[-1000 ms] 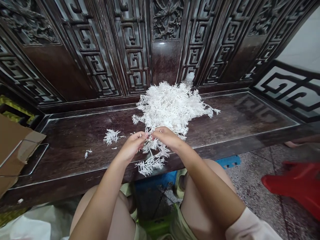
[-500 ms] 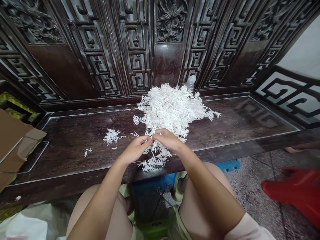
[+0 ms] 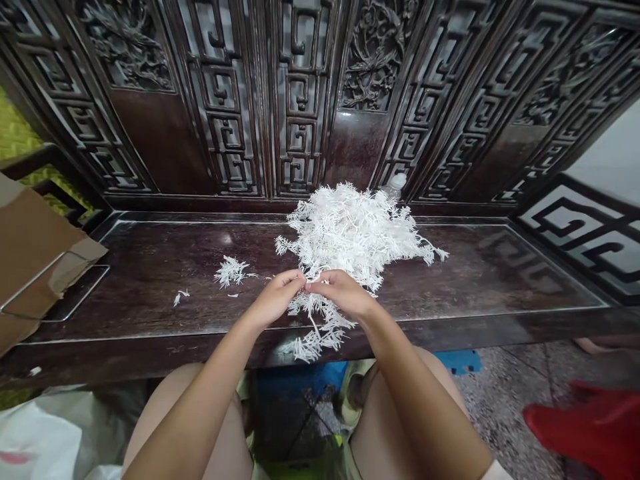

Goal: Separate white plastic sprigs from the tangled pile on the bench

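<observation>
My left hand (image 3: 280, 294) and my right hand (image 3: 344, 291) meet at the near side of a big heap of white artificial sprigs (image 3: 355, 230). Both are closed in a pinch, fingertips almost touching, on a white artificial sprig (image 3: 320, 333). Its feathery tips hang below my hands, over the front edge of the dark wooden bench (image 3: 165, 293). The exact spot each hand pinches is hidden by the fingers. To the left, a small clump of white sprig tips (image 3: 231, 271) lies apart from the heap.
Behind the heap stands a clear plastic bottle (image 3: 395, 185) against the carved wooden backrest (image 3: 357, 147). On the left are a cardboard box (image 3: 40, 247) and a wire frame (image 3: 75, 307). A white bag (image 3: 40, 433) sits low left; a red object (image 3: 585, 420) is on the floor.
My view has shifted, so the bench and heap appear slightly lower and to the right. Both hands stay together on the sprig, and the fingers have moved only slightly.
</observation>
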A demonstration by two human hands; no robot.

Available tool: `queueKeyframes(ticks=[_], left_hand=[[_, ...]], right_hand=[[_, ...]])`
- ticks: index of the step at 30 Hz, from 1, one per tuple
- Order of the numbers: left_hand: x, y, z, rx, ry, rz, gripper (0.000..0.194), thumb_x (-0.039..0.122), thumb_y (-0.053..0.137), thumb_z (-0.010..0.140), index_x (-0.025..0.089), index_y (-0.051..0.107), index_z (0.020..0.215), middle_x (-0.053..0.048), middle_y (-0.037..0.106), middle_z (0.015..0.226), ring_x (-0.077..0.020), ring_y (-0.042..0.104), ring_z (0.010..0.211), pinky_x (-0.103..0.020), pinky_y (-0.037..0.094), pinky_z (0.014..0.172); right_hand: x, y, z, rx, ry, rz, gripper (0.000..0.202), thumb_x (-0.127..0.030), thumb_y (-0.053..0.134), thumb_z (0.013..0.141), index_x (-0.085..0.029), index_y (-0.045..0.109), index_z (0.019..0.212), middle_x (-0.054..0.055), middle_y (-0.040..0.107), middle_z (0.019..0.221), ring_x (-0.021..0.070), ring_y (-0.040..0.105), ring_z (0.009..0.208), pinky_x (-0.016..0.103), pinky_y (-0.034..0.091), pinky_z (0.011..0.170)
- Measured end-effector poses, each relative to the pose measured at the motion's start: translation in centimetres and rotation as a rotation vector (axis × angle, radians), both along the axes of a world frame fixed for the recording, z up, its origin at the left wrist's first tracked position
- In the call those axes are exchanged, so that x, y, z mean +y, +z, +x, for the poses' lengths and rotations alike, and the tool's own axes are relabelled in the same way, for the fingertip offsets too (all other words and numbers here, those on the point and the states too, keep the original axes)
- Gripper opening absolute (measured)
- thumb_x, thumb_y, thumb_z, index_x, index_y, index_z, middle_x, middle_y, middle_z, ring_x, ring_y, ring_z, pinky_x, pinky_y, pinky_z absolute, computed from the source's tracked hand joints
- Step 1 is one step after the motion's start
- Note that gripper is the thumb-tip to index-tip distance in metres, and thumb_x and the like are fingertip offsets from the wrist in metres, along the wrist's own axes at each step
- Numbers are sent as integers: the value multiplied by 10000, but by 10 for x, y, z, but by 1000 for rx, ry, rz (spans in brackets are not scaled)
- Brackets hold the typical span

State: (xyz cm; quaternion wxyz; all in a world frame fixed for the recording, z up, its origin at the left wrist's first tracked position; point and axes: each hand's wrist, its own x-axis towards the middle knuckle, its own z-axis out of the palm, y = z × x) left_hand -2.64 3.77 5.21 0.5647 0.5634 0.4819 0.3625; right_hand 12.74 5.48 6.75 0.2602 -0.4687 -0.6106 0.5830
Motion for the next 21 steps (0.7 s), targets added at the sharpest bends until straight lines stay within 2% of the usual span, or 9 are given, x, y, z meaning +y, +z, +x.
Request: queueKeyframes(ticks=[6, 11, 16, 21], left_hand=[[0, 2, -3, -125, -49, -92, 171, 320, 448, 748, 167, 497, 691, 34, 419, 622, -82, 301, 538, -224, 217, 518], [1, 1, -4, -175, -49, -165, 154, 293, 491, 709, 156, 536, 654, 21, 461, 633, -87, 316, 550, -230, 222, 517], [0, 4, -6, -164, -35, -143, 135, 263, 501, 685, 159, 540, 608, 28, 466, 602, -95, 343, 573, -228, 238, 536], [-3, 3, -2, -170, -46, -97, 153, 262, 480, 700, 159, 569, 631, 14, 526, 671, -118, 431, 679, -237, 310, 647]], right_hand=[[-2, 1, -4, 75, -52, -75, 161, -297, 537, 694, -175, 600, 610, -13, 580, 632, 104, 458, 633, 259, 332, 673], [-3, 4, -4, 130, -23, -41, 174, -264, 528, 704, -175, 578, 563, -16, 570, 613, 116, 492, 701, 271, 331, 766], [-4, 4, -3, 108, 34, -19, 131, -297, 621, 640, -171, 608, 606, -6, 587, 648, 128, 510, 711, 291, 334, 775], [-5, 4, -3, 89, 4, -27, 80, -224, 576, 631, -171, 574, 572, -27, 546, 600, 115, 476, 657, 279, 327, 713]])
